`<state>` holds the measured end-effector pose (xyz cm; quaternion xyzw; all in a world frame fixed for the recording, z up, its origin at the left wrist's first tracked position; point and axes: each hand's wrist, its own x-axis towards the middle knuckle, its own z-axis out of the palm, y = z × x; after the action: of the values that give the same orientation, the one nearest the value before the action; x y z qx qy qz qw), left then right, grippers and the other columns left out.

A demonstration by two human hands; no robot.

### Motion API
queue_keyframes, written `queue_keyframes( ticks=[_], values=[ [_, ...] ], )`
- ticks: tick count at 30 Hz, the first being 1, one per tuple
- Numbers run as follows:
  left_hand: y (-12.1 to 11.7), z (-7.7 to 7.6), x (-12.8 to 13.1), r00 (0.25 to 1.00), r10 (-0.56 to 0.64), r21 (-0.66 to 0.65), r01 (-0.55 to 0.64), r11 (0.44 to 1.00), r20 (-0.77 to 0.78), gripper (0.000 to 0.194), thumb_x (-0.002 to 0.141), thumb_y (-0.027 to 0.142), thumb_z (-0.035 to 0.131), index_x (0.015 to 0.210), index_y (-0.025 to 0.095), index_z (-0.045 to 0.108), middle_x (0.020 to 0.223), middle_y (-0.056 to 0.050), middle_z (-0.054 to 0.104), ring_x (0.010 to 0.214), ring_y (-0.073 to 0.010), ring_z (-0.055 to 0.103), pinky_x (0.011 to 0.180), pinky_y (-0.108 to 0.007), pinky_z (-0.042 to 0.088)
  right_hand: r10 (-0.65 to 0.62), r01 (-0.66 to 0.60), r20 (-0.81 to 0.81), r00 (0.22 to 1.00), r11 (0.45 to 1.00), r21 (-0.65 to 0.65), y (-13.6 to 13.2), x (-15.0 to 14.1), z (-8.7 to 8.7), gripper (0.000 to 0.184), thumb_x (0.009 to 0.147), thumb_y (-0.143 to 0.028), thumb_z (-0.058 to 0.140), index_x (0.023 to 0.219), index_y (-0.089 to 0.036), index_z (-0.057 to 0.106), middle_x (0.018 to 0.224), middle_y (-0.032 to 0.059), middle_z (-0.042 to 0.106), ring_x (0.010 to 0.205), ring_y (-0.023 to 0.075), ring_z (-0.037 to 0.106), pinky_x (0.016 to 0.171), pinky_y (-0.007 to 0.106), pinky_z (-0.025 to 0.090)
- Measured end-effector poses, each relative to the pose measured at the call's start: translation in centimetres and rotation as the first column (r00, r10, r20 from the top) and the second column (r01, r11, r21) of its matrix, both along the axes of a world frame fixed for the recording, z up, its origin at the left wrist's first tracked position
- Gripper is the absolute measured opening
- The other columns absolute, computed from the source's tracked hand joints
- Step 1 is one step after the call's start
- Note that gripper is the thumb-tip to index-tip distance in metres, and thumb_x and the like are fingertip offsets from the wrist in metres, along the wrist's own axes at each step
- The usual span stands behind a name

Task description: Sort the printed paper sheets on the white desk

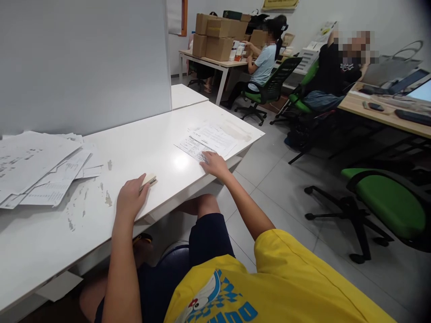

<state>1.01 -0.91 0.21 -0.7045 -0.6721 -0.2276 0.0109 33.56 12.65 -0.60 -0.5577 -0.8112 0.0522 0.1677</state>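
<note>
My left hand (132, 196) is closed around a small cream stapler (148, 180) just above the white table (148, 148). The stapler's front end pokes out past my fingers. Toward the table's right end, my right hand (214, 165) rests with fingers extended on the near edge of some printed sheets (209, 138). These sheets lie flat and partly overlap, and my fingertips cover one corner. Far to the left, a messy pile of papers (40, 163) is stacked against the grey partition (84, 63).
Scuff marks (107, 197) show on the tabletop. A green office chair (387, 202) stands on the tiled floor at right. Behind, two people sit near desks; cardboard boxes (218, 45) are piled on a far table. A wooden desk (390, 110) holds a laptop.
</note>
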Motion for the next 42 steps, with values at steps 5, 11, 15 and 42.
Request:
queue_keyframes(
  ticks=[5,11,15,42],
  values=[
    [0.0,-0.2,-0.2,1.0,-0.014,0.017,0.014,1.0,0.012,0.055,0.095,0.046,0.034,0.132,0.013,0.056,0.117,-0.014,0.069,0.108,-0.0311,0.06,0.091,-0.044,0.048,0.094,-0.09,-0.07,0.993,0.994,0.056,-1.5,0.3,-1.5,0.051,0.092,-0.036,0.045,0.139,-0.016,0.05,0.144,0.0145,0.051,0.13,0.0329,0.046,0.107,0.049,0.038],
    [-0.2,-0.3,-0.3,1.0,-0.017,0.057,0.016,0.998,0.014,0.051,0.094,0.047,0.035,0.129,0.017,0.058,0.115,-0.013,0.069,0.108,-0.0306,0.06,0.09,-0.044,0.049,0.294,-0.29,-0.2,0.935,0.956,0.052,-5.0,0.2,-2.8,0.049,0.096,-0.044,0.041,0.141,-0.027,0.048,0.148,0.0083,0.049,0.14,0.0278,0.038,0.119,0.052,0.017],
    [-0.2,-0.2,-0.2,1.0,-0.011,0.053,0.01,0.999,0.014,0.051,0.095,0.047,0.035,0.129,0.017,0.058,0.114,-0.013,0.07,0.108,-0.0309,0.06,0.09,-0.045,0.048,0.208,-0.189,-0.404,0.891,0.978,0.085,-6.6,-0.2,-4.1,0.047,0.092,-0.048,0.046,0.134,-0.03,0.053,0.144,0.0084,0.052,0.14,0.0292,0.037,0.118,0.055,0.018],
    [-0.2,-0.1,-0.2,1.0,-0.015,0.06,0.015,0.998,-0.005,0.051,0.094,0.045,0.037,0.131,0.015,0.058,0.114,-0.015,0.069,0.109,-0.0315,0.059,0.094,-0.045,0.046,-0.229,0.03,-0.948,0.222,0.973,-0.228,-8.9,-4.7,-1.5,0.034,0.082,-0.044,0.059,0.107,-0.021,0.059,0.108,0.0085,0.071,0.096,0.0253,0.065,0.081,0.039,0.055]
  ],
)
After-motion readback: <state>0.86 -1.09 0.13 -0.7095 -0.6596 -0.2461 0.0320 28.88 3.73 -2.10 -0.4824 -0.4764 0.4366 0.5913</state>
